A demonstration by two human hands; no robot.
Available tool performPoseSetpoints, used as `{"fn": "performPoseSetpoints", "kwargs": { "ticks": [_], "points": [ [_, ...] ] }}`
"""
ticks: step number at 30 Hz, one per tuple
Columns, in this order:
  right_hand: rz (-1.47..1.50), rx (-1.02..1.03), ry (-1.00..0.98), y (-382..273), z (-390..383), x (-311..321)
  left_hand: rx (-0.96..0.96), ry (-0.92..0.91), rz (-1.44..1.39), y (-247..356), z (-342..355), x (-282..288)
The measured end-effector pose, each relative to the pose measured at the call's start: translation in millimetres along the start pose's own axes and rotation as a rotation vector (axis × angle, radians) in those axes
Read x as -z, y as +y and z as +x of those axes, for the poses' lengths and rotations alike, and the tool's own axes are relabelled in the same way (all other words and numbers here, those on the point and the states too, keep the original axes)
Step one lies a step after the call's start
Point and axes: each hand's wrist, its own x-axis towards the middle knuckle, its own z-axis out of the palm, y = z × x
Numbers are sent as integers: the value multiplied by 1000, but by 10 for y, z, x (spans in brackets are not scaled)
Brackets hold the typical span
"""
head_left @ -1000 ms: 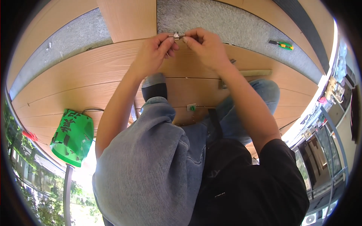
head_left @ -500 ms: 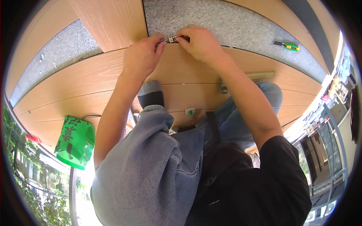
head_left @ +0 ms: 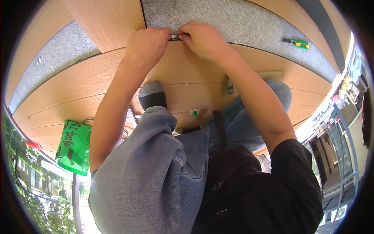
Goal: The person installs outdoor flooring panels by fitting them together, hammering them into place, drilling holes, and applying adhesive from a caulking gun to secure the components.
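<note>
A small metal clip (head_left: pixel 174 36) sits at the far edge of the laid wood-look planks (head_left: pixel 183 58), by the corner of a crosswise plank (head_left: pixel 109 23). My left hand (head_left: pixel 149 43) has its fingers closed at the clip's left side. From the right, my right hand (head_left: pixel 203 38) pinches at its other side with thumb and forefinger. The fingers partly cover the clip, so its exact seat against the plank edge is hard to make out.
Grey rough floor (head_left: pixel 218 17) shows beyond the planks, with a green-and-yellow utility knife (head_left: pixel 298 43) on it. A hammer (head_left: pixel 230 85) lies partly behind my right forearm. A small green-and-white piece (head_left: pixel 194 113) lies near my foot. At left stands a green bucket (head_left: pixel 74 146).
Both hands have shifted slightly away from me, and the clip now sits lower and more covered between my fingers. The whole view has moved a little too.
</note>
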Motion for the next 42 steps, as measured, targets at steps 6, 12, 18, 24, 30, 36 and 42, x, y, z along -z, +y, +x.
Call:
{"fn": "performPoseSetpoints", "kwargs": {
  "ticks": [6, 12, 18, 24, 30, 36, 42],
  "points": [
    [-1, -107, -87, -91, 29, 68, 26, -23, -57, -15, -8, 13],
    [-8, -195, -99, -130, 48, 48, 81, 3, -112, 34, 26, 36],
    [-34, -183, -194, -92, 180, 15, 47, 8, -69, -2, 9, 28],
    [-328, -152, -287, 125, 526, -223, -41, -89, -5, -129, 274, -23],
    [-248, -165, -219, 166, 360, -118, 4, -110, -3, 52, 382, 42],
    [-192, -142, 294, -74, -985, 432, 108, 40, -54, -13, -121, -74],
    [-655, -265, -63, 451, -2290, 695, 59, 271, -74, 54, -270, -351]
  ]
}}
